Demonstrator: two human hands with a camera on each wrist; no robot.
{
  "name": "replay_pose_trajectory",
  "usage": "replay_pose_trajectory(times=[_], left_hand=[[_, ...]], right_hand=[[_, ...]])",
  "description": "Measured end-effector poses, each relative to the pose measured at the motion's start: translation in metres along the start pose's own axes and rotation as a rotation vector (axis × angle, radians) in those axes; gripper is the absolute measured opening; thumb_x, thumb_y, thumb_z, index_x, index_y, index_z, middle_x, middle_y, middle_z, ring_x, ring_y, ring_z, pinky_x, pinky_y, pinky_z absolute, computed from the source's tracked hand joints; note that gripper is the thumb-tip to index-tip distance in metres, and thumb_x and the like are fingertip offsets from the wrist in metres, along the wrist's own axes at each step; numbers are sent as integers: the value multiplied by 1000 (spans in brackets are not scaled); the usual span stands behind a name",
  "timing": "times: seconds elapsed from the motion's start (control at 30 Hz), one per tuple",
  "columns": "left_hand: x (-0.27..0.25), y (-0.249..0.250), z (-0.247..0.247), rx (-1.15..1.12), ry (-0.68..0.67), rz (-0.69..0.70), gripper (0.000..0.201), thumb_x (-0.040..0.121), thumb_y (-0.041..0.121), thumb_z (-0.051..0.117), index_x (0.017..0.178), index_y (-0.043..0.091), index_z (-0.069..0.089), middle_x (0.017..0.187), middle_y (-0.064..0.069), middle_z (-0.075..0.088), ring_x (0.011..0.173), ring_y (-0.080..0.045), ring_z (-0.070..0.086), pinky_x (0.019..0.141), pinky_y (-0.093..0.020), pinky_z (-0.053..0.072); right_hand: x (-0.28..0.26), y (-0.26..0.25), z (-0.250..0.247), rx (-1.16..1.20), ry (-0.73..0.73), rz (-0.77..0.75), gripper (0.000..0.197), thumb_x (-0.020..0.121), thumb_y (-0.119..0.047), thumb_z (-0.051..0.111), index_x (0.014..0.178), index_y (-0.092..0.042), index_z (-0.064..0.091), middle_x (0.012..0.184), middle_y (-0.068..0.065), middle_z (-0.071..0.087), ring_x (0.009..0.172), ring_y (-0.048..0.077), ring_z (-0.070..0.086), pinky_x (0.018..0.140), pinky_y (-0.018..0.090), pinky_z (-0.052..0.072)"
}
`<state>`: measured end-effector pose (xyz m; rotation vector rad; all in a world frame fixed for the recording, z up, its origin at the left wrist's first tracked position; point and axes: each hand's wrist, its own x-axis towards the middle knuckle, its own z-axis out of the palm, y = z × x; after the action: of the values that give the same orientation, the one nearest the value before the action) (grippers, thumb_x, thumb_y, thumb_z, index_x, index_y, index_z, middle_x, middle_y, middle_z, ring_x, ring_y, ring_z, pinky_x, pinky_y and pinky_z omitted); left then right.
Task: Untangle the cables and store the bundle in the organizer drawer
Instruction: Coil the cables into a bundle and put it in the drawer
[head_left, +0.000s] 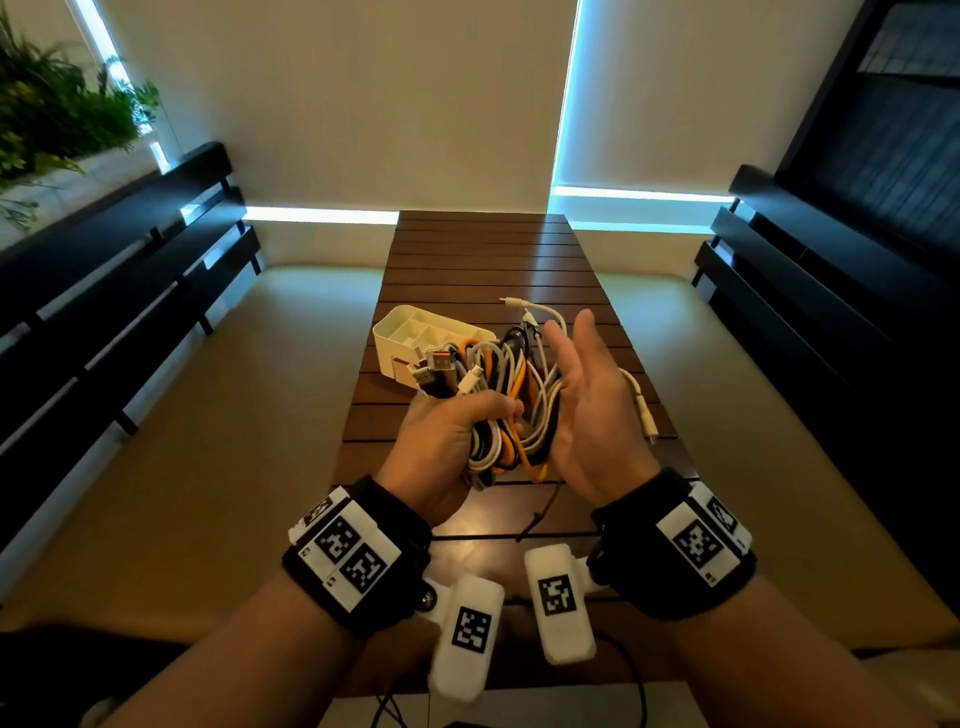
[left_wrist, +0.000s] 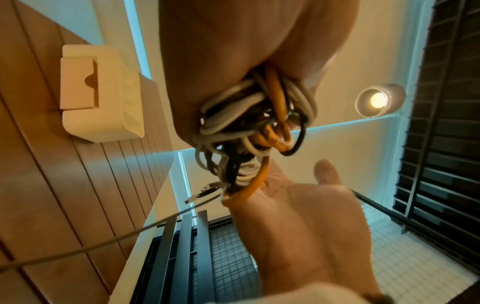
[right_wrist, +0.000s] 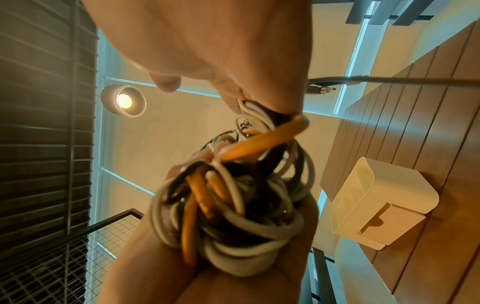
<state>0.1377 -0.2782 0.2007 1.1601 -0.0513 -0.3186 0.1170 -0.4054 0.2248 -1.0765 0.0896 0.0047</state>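
Above the slatted wooden table (head_left: 483, 260), your left hand (head_left: 447, 447) clamped on the cable bundle (head_left: 511, 395), right hand (head_left: 587, 410) flat-fingered alongside, white organizer (head_left: 415, 338) behind, dark benches (head_left: 119, 291) flanking.

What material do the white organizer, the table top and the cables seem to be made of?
Organizer: probably plastic, matte white, with rounded moulded corners and thin walls.
Table: looks like wood slats, dark brown with a slight sheen, parallel grooves between the boards; a laminate is possible.
Cable bundle gripped by the left hand: smooth rubbery jackets in white, grey, orange and black, with metal plug tips.
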Motion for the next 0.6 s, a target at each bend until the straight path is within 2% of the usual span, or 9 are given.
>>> replay_pose_trajectory(times=[0.03,0.07,0.13,0.3,0.4,0.47,0.53,0.57,0.6], left_hand=[[-1,1,0,24,-8,22,14,87,-6,60,94,1,69,76,-14,68,62,-20,68,50,-28,54],[-1,1,1,42,-14,40,16,88,-7,60,98,1,69,78,-14,69,63,-20,68,50,-28,54],[-1,2,1,74,-25,62,19,88,-7,60,104,-1,68,82,-15,70,68,-22,70,54,-27,55],[0,1,-2,87,-75,34,26,89,-9,58,112,-2,66,95,-24,71,79,-32,73,63,-37,60],[-1,2,0,90,-112,44,21,88,-11,57,107,-3,64,78,-17,70,65,-25,71,55,-32,57],[-2,2,1,82,-144,47,21,89,-13,57,105,-1,63,67,-6,68,56,-17,67,50,-27,54],[-4,4,0,57,-177,30,22,89,-13,56,108,-2,61,66,-5,67,54,-15,67,49,-26,53],[-5,5,-1,41,-198,13,23,89,-11,56,110,-3,61,69,-9,68,56,-17,67,50,-28,55],[-6,6,-1,25,-229,2,24,89,-9,59,112,-4,62,76,-14,69,63,-23,69,57,-35,59]], right_hand=[[0,-2,2,-3,2,-8,65,96,-62,28,106,-22,79,108,6,75,97,20,73,86,36,59],[1,-2,2,-6,9,-8,72,91,-67,32,135,-19,61,124,8,69,108,23,70,91,40,57],[2,1,4,-25,5,-19,90,82,-73,36,156,-22,26,139,10,58,118,26,64,97,43,54],[5,10,3,-75,-85,-76,96,79,-78,33,157,-25,19,138,3,58,123,23,61,101,41,51],[6,12,0,-157,-117,-94,93,79,-78,28,156,-27,22,125,-6,65,115,13,65,93,31,55],[6,9,2,-213,-84,-95,94,79,-83,26,157,-30,19,145,0,53,125,15,59,98,32,52],[2,5,7,-268,-31,-81,93,81,-83,19,157,-29,19,157,2,39,134,16,50,100,30,48],[-2,1,10,-291,-21,-80,91,85,-80,14,154,-23,31,152,2,46,130,13,54,96,27,49],[-5,-4,12,-322,-18,-86,88,91,-72,7,138,-17,57,136,0,62,117,6,63,87,22,53]])
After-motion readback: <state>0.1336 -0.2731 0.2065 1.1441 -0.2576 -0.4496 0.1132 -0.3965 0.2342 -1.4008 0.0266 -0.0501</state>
